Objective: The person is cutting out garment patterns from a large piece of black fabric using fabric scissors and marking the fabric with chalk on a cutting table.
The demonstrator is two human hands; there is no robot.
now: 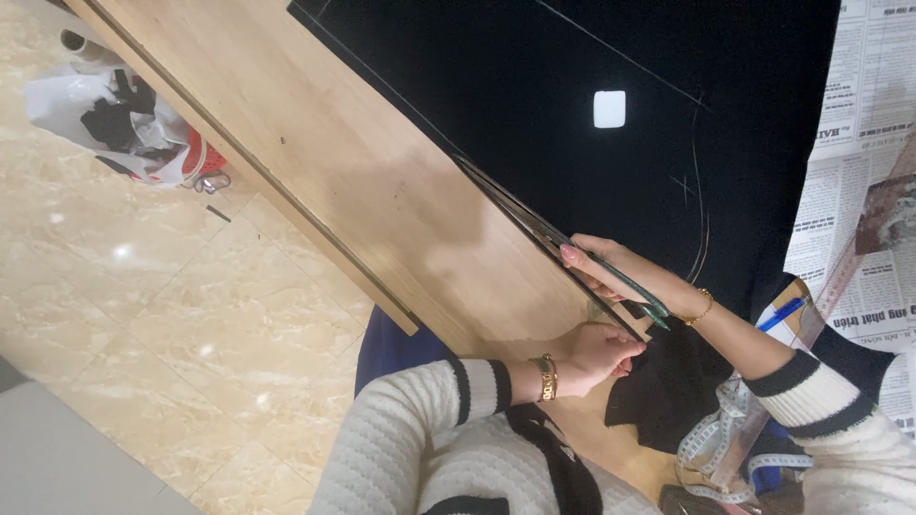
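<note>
A large black fabric [592, 57] with thin chalk lines lies on a wooden table [382, 191]. My right hand [625, 272] grips long scissors [572, 248] with dark green handles. Their blades run along the fabric's edge, up and to the left. My left hand [601, 351], with a gold bracelet at the wrist, pinches the black fabric's cut edge just below the scissors. A loose black flap [668, 381] hangs off the table beside it.
A small white square of chalk [609, 108] rests on the fabric. Newspaper [859, 143], a wooden ruler [840, 277], a blue pen [784, 313] and a measuring tape [711, 448] lie at the right. Plastic bags [114, 114] sit on the tiled floor.
</note>
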